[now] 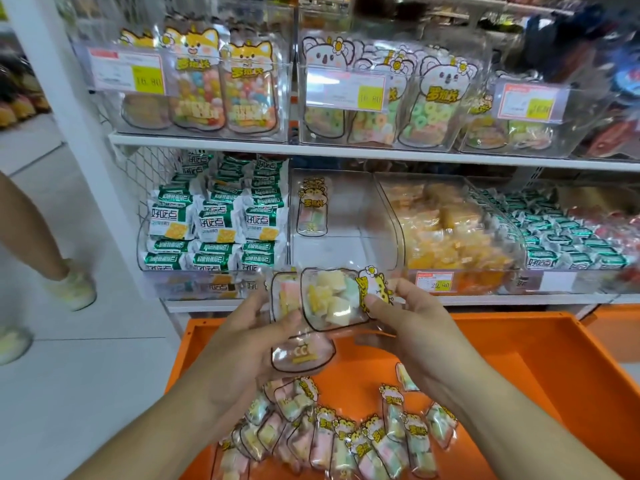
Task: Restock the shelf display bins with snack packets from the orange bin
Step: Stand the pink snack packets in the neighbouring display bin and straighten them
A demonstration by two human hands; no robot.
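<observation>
Both hands (332, 327) grasp snack packets (332, 306) above the orange bin (540, 368), before a near-empty display bin (346, 233).

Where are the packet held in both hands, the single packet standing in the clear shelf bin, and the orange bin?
held packet (332, 303), head view, on its clear middle over the candy.
standing packet (311, 207), head view, on its front face.
orange bin (540, 351), head view, on its bare inner wall.

left hand (256, 341) and right hand (412, 320) raised together, fingers (375, 303) pinching
</observation>
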